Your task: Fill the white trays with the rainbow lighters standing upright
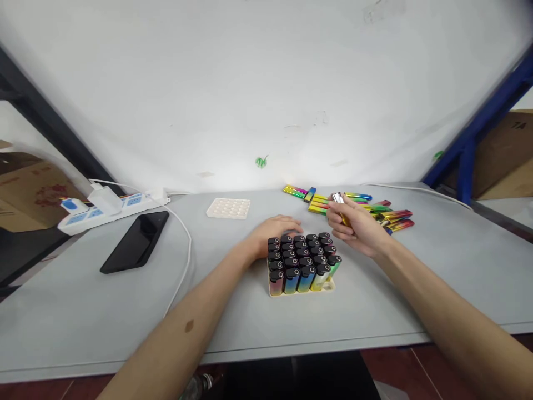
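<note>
A cream tray [328,285] stands near the front of the grey table, packed with several upright black-topped lighters [305,278]; one front right slot is bare. Behind its left back corner rests my left hand [275,229], fingers spread and slightly bent, holding nothing visible. To the right of the tray, my right hand [353,225] is raised with its fingers wrapped round a lighter [337,198] whose silver metal top points up. Shiny multicoloured lighters [400,215] lie in a loose pile behind and beyond my right hand.
An upturned white tray [229,208] lies at the back. On the left are a black phone [135,242], a white power strip [95,214] and a white cable [189,244]. Cardboard boxes [39,194] stand beyond the table, and a blue post [467,166] rises at right.
</note>
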`<state>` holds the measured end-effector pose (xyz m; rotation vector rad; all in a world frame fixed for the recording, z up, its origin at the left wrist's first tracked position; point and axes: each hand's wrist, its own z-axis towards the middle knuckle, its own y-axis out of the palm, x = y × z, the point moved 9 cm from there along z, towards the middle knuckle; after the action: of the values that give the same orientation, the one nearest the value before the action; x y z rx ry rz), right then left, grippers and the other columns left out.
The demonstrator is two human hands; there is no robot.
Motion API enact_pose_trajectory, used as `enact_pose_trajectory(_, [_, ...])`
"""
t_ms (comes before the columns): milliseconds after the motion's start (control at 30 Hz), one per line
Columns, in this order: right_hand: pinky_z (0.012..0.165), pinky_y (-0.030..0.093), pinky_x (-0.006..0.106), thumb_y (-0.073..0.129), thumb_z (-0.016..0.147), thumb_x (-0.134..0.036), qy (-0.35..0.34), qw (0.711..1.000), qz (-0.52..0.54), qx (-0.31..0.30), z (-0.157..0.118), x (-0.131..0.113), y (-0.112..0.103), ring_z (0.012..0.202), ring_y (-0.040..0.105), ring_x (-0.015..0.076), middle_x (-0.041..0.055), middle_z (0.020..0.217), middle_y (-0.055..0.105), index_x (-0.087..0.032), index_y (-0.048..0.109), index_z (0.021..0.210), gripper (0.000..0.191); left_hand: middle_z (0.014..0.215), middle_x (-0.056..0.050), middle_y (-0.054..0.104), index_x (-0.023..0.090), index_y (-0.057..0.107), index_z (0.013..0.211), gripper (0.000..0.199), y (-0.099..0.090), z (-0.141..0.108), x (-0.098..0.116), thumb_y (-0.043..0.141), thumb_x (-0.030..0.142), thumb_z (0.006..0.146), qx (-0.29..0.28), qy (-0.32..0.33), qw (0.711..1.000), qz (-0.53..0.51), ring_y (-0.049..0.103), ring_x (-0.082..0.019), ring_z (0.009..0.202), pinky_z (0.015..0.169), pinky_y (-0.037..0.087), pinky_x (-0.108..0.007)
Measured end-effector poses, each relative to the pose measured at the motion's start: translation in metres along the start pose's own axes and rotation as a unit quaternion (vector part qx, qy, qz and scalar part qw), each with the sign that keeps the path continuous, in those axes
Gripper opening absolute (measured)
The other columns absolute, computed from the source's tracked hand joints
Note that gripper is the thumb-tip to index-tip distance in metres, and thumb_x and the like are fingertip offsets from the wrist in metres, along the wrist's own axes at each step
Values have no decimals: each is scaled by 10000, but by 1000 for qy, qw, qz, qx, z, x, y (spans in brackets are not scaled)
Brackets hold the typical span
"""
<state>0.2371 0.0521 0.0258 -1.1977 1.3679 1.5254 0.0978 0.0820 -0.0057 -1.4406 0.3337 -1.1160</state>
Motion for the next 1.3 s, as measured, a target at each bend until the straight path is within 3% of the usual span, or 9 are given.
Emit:
enact_pose_trajectory(133, [378, 112, 194, 617, 875, -453, 20, 1000, 9, -2, 3, 7, -1, 411, 100, 55, -108, 524, 234, -234, 511, 864, 244, 1368, -9, 600, 266, 658, 1147, 274, 0, 0, -1, 467, 344, 967, 1, -2, 1000, -6, 452, -191, 1347, 1134, 363, -402])
enact_pose_trajectory(267, [367, 131, 210, 439, 901, -630, 54, 998, 34, -10, 6, 15, -3, 390, 83, 61, -99, 470, 166, -205, 483, 673, 484, 1360, -16, 608, 254, 667, 1136, 291, 1, 0, -2, 450, 363, 976, 5, -2, 1000, -7, 455, -194, 1344, 1139, 355, -384])
enact_pose_trajectory(433, [363, 107, 219, 407, 925, -542, 70, 997, 7, 12, 5, 18, -4, 392, 77, 71, -86, 455, 136, -210, 357, 553, 500, 1353, -12, 614, 257, 668, 1134, 293, 0, 0, -2, 449, 368, 974, 12, 5, 1000, -12, 451, -194, 1347, 1137, 361, -384])
enact_pose_trajectory(800, [356, 134, 204, 352, 908, -432, 78, 996, -32, 31, 4, 19, -5, 415, 63, 78, -78, 467, 141, -217, 329, 535, 432, 1374, -16, 597, 256, 659, 1150, 276, -2, -2, 3, 463, 327, 969, -8, -7, 1000, -6, 438, -197, 1358, 1146, 348, -402])
enact_pose_trajectory(1000, [358, 128, 209, 343, 926, -462, 71, 997, -26, 28, 4, 18, -4, 406, 65, 78, -80, 457, 147, -215, 339, 545, 454, 1361, -18, 606, 254, 659, 1150, 292, -3, -2, 2, 445, 352, 976, 3, 2, 1000, -9, 452, -192, 1346, 1142, 355, -384])
enact_pose_trajectory(1167, [368, 123, 213, 411, 903, -602, 65, 998, -11, 19, 4, 18, -2, 400, 70, 72, -89, 450, 136, -214, 336, 554, 527, 1362, -14, 606, 259, 661, 1139, 276, -3, -2, 4, 461, 344, 969, 2, -3, 1000, -10, 443, -201, 1355, 1140, 355, -403])
enact_pose_trajectory(1300, [366, 118, 218, 403, 915, -541, 66, 997, -23, 31, 4, 18, -4, 400, 71, 73, -84, 447, 141, -213, 340, 539, 503, 1366, -20, 603, 255, 662, 1147, 283, -4, -2, 5, 466, 348, 965, -4, -10, 1000, -7, 439, -203, 1360, 1146, 349, -399])
